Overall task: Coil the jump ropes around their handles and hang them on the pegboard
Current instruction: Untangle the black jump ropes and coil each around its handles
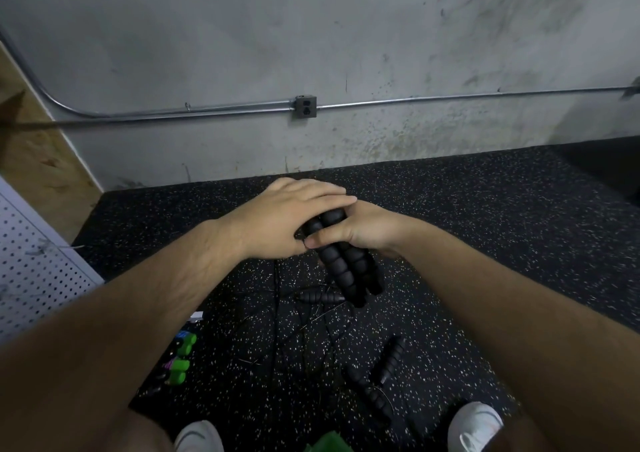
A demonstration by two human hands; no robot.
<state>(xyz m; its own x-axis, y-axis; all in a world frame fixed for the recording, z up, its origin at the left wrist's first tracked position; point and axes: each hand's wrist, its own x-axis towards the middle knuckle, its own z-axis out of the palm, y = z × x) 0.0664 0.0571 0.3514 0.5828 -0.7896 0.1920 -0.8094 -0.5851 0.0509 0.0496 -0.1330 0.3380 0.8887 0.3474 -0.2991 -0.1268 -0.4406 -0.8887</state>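
Two black ribbed foam jump rope handles (pixel 341 264) are held side by side in front of me, pointing down and toward me. My right hand (pixel 360 231) grips their upper part, thumb across them. My left hand (pixel 277 219) lies over the top ends, fingers stretched across; whether it grips the thin rope is hidden. Thin black rope (pixel 277 299) hangs down to the floor. Another black handle (pixel 320 296) lies on the floor under my hands, and two more handles (pixel 388 365) lie nearer my right shoe. The white pegboard (pixel 38 271) stands at the left.
Black speckled rubber floor (pixel 485 243) meets a grey concrete wall with a conduit pipe and outlet box (pixel 306 106). Green small dumbbells (pixel 180 358) lie at the lower left. My white shoes (pixel 474 425) show at the bottom. A wooden panel (pixel 38 153) rises beside the pegboard.
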